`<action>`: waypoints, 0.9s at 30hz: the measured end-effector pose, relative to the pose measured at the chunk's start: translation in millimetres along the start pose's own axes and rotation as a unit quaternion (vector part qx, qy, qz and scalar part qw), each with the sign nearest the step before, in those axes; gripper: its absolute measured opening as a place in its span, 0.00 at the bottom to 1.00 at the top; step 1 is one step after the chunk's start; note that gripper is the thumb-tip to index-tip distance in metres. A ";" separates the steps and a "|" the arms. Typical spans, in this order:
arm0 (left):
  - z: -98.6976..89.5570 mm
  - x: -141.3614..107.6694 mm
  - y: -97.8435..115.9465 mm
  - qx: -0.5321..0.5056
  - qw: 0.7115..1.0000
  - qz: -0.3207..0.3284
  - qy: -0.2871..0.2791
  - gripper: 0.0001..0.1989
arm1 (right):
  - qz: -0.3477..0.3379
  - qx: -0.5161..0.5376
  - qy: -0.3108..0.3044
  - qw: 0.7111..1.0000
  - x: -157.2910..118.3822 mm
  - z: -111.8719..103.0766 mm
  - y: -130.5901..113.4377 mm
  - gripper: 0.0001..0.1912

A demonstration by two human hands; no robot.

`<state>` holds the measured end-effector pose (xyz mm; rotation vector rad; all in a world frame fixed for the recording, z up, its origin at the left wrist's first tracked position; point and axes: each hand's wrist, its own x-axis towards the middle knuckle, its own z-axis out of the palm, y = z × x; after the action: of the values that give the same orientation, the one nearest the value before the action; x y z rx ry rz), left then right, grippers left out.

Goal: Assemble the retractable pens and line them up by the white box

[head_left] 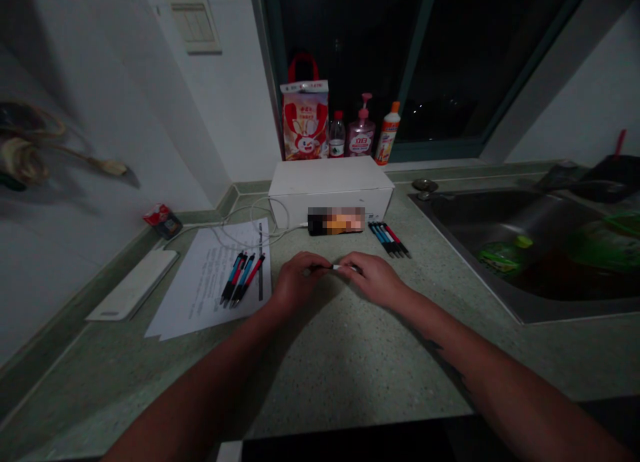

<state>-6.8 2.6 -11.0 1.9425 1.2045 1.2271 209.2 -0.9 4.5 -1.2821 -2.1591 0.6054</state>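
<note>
Between my two hands, above the counter, is a slim pen (339, 267) with a black part on the left and a white part on the right. The fingertips of my left hand (296, 279) pinch its dark end. My right hand (374, 277) closes on the white end, and its fingers partly hide the pen. Left of my hands, several blue, red and black pens (243, 279) lie on printed paper sheets (200, 285). Several more pens (389, 240) lie side by side beyond my right hand. A phone (335, 222) leans against a white box (330, 177) straight ahead.
A white cable (285, 234) runs from the phone across the paper towards a flat white device (131, 285). On the right is a metal sink (470, 285) with a green bottle (500, 257) inside. A bag (305, 122) and several bottles (361, 134) stand behind the box.
</note>
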 end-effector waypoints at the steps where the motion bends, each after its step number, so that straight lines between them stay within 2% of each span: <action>1: -0.3 0.0 0.4 0.004 1.000 -0.005 -0.005 0.05 | -0.001 -0.004 -0.004 1.000 0.0 -0.2 0.0 0.09; 7: -2.1 0.7 6.0 0.004 0.998 -0.057 -0.013 0.06 | 0.002 -0.007 0.011 1.000 -1.2 -2.3 -2.7 0.07; 11: -3.1 1.3 10.1 -0.004 0.995 -0.091 -0.038 0.06 | -0.009 -0.024 0.021 0.999 -1.7 -5.6 -3.0 0.04; 23: -5.1 1.6 10.5 0.036 0.997 -0.070 -0.021 0.06 | 0.012 -0.040 -0.022 0.999 -0.2 -7.0 -3.7 0.11; 27: -4.6 0.6 8.3 0.035 0.998 -0.042 -0.016 0.05 | 0.012 -0.028 -0.024 0.999 -0.2 -6.1 -4.0 0.12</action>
<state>-7.6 -0.8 -2.1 1.9331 1.3162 1.1209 210.7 -2.3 11.6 -1.3378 -2.2166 0.5967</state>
